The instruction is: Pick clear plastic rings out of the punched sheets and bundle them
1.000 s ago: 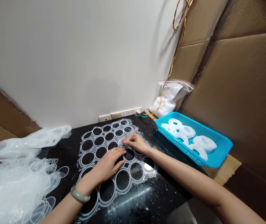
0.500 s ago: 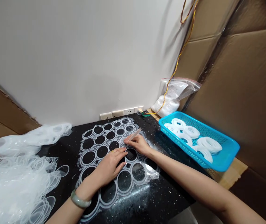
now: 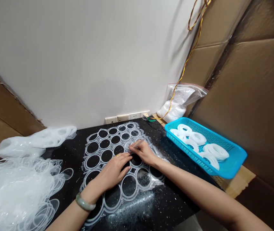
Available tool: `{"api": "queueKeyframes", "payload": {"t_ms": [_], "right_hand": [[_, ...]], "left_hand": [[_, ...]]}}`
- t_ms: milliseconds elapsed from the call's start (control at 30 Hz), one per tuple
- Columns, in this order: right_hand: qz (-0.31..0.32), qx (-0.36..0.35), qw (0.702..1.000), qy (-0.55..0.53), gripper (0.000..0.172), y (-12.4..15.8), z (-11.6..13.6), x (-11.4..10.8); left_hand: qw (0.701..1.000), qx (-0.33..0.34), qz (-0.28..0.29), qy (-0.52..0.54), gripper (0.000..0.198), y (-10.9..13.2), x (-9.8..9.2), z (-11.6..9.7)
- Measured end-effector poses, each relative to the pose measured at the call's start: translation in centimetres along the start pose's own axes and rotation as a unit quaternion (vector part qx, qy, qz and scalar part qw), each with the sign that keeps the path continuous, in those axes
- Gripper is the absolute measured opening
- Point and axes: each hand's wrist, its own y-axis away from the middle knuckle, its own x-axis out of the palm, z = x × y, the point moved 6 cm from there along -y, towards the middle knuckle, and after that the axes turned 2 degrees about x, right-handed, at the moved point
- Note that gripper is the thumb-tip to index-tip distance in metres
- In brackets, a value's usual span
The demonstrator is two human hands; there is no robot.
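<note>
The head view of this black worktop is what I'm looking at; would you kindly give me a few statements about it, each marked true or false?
The left hand wears a pale green bangle: true.
The right hand rests inside the basket: false; it holds a slim clear stick above a clear plastic sheet of cut rings.
The blue plastic basket holds white ring bundles: true.
The power sockets are set in the cardboard: false; they run along the foot of the white wall.

Clear stick (image 3: 138,143) in right hand (image 3: 144,152) now tilted flatter.
</note>
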Motion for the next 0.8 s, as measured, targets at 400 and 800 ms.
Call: {"api": "queueKeyframes", "payload": {"t_ms": [400, 800], "right_hand": [[0.023, 0.115, 0.987, -0.107, 0.033, -0.3, -2.1, -0.2], [0.023, 0.124, 0.98, -0.151, 0.038, -0.4, -2.6, -0.1]], "left_hand": [[1.0, -0.016, -0.005, -0.021, 0.038, 0.1, 0.3, 0.2], [0.998, -0.022, 0.002, -0.053, 0.039, 0.4, 0.6, 0.1]]}}
